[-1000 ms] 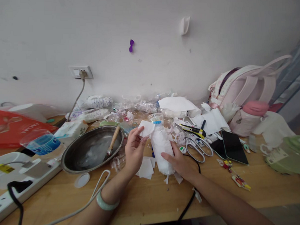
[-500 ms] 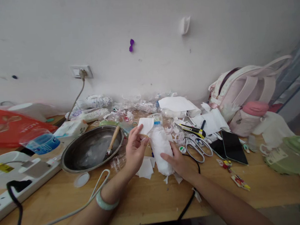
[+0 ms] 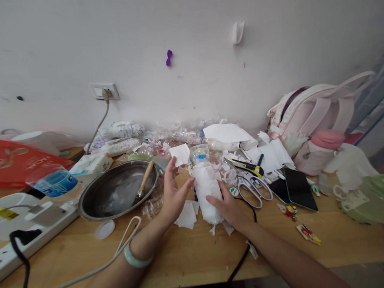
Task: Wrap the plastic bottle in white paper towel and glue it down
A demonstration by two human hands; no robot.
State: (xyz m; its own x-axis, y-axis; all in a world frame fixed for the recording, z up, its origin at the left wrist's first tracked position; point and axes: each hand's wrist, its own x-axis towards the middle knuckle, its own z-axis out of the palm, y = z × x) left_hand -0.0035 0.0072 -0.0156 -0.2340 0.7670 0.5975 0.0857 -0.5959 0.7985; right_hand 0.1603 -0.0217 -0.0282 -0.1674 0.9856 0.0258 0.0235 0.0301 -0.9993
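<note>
In the head view, my right hand (image 3: pixel 224 203) is wrapped round the right side of a plastic bottle (image 3: pixel 206 192), which is covered in white paper and has blue showing at its neck. The bottle leans away from me over the table. To its left, my left hand (image 3: pixel 175 195) carries a small piece of white paper (image 3: pixel 180 155) at its fingertips. The left thumb is spread away from the fingers and its tip is close to the bottle's upper left side. How the fingers grip the paper is hidden. Loose white paper pieces (image 3: pixel 186 215) lie between hand and bottle.
A metal basin (image 3: pixel 87 202) with a wooden-handled brush (image 3: pixel 145 179) stands left. Scissors (image 3: pixel 255 190), a yellow utility knife (image 3: pixel 246 166) and a phone (image 3: pixel 299 188) lie right. Plastic bottles line the wall. A power strip (image 3: pixel 34 240), cables and a pink backpack (image 3: pixel 317 114) flank the area.
The paper piece has moved left and slightly up with my left fingers, and the left thumb has spread from them. My right hand and the bottle stay nearly where they were.
</note>
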